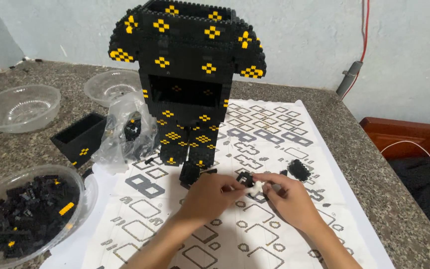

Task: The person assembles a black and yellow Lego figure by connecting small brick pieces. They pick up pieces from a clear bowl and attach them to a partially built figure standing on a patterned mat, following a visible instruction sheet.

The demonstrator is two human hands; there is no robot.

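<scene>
Both forearms enter from the bottom edge, angling up toward lower centre of the frame. Left hand (209, 195) lies palm down, knuckles up, fingers curled, thumb and forefinger pinched together at its right side. Right hand (287, 197) lies just beside it, back up, fingers bent inward, fingertips (261, 178) meeting the left's. Wrists bare, both held low.

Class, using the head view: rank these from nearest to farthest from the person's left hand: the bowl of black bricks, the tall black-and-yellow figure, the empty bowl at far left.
From the left hand:
1. Tall black-and-yellow figure, just behind.
2. Bowl of black bricks, front left.
3. Empty bowl, far back left.
</scene>
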